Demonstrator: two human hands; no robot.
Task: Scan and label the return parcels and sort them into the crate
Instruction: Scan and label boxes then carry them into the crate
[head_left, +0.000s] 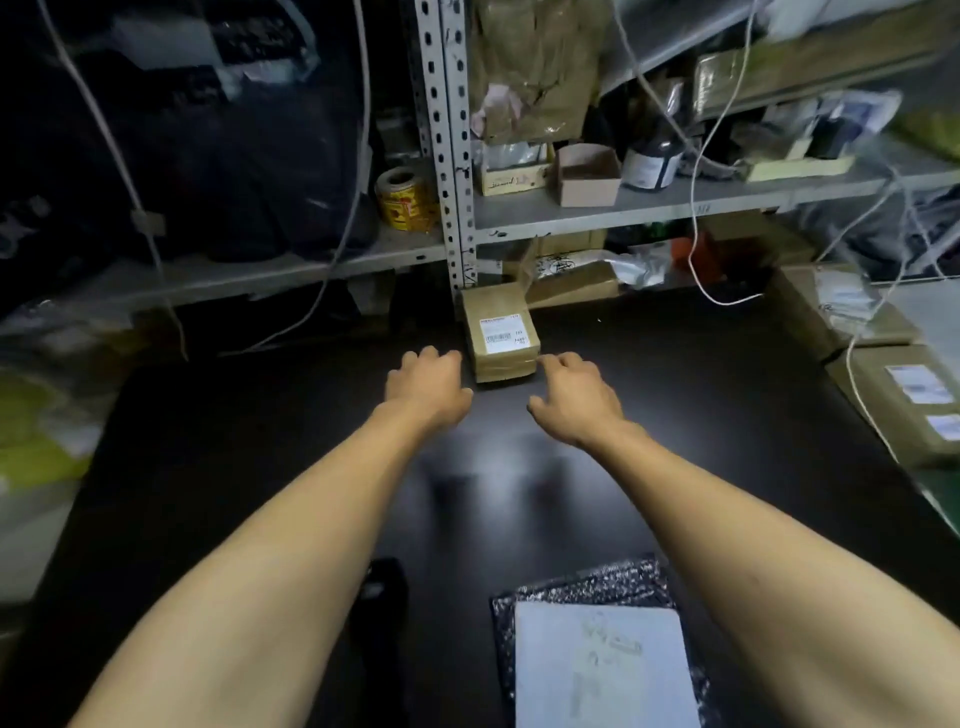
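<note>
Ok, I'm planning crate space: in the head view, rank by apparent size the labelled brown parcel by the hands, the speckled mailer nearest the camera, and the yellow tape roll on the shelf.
1. speckled mailer, though nearness inflates it
2. brown parcel
3. yellow tape roll, farthest, so true size unsure

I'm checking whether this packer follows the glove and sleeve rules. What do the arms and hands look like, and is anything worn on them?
Both forearms are bare along all that shows, no sleeve in view. The left hand and right hand are bare too: no gloves, watch, rings or wristbands show.
</note>
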